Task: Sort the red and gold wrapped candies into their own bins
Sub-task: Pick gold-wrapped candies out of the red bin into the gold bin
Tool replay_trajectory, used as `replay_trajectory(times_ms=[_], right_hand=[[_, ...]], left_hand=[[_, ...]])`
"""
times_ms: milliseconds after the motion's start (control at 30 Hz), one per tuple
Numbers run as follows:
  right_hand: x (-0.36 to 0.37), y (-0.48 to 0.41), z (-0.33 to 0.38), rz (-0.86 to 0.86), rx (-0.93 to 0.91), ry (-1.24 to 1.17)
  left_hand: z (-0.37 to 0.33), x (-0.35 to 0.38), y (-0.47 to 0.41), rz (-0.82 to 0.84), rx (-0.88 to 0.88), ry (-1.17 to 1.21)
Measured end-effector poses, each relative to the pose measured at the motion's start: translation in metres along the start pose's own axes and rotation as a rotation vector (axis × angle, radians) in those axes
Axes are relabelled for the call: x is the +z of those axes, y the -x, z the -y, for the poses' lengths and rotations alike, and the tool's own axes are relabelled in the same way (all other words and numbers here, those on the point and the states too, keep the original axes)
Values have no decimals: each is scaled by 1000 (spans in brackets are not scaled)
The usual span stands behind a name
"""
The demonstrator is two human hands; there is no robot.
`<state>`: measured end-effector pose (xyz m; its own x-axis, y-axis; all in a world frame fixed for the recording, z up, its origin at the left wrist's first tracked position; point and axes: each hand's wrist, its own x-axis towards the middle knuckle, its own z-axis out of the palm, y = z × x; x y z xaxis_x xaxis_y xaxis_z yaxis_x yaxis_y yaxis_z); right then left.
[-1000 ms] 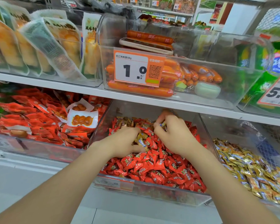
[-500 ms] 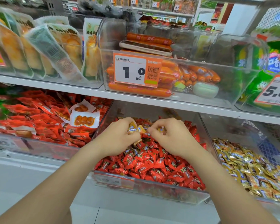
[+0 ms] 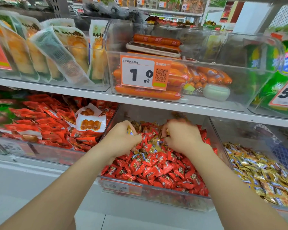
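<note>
A clear middle bin (image 3: pixel 156 199) on the lower shelf holds red wrapped candies (image 3: pixel 156 170), with several gold wrapped candies (image 3: pixel 154 143) mixed in toward its back. Both hands are inside this bin. My left hand (image 3: pixel 121 138) is curled around gold candies, one showing by its fingers. My right hand (image 3: pixel 181 136) is curled over the pile and pinches a gold candy at its fingertips; it is blurred. To the right, another clear bin (image 3: pixel 218 130) holds gold wrapped candies (image 3: pixel 259 171).
A bin of red snack packets (image 3: pixel 45 130) sits to the left. The upper shelf edge (image 3: pixel 156 103) hangs just above my hands, carrying a sausage bin with a price tag (image 3: pixel 145 72). Green packets (image 3: pixel 279 77) stand at the upper right.
Both hands dipped into the red pile, rose with gold candies pinched, and now sit slightly lower and wider apart at the bin's back.
</note>
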<state>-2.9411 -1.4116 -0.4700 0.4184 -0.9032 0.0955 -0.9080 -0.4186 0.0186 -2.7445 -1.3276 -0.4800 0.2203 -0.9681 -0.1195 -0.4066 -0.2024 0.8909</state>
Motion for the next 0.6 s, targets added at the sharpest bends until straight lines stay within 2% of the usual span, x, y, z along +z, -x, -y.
replay_trajectory(times_ms=[100,167,233,300,400,500,600], right_hand=[[-2,0,-13,42,61,-104],[-3,-2,-14,-35,61,-190],[2,-9,-12,-136,-29,-185],[8,-15,-7,-152,-138,-133],[18,-24,-2,-41,-248,-28],[23,-31,-3,35,-278,13],[21,-35,-1,224,-285,-68]], left_hand=[[-4,1,-4,5,27,-52],[-6,0,-7,14,28,-75],[-5,0,-8,41,45,-179],[-3,1,-9,56,78,-317],[1,3,-9,36,122,-448],[4,1,-11,6,145,-527],[7,-1,-12,115,175,-583]])
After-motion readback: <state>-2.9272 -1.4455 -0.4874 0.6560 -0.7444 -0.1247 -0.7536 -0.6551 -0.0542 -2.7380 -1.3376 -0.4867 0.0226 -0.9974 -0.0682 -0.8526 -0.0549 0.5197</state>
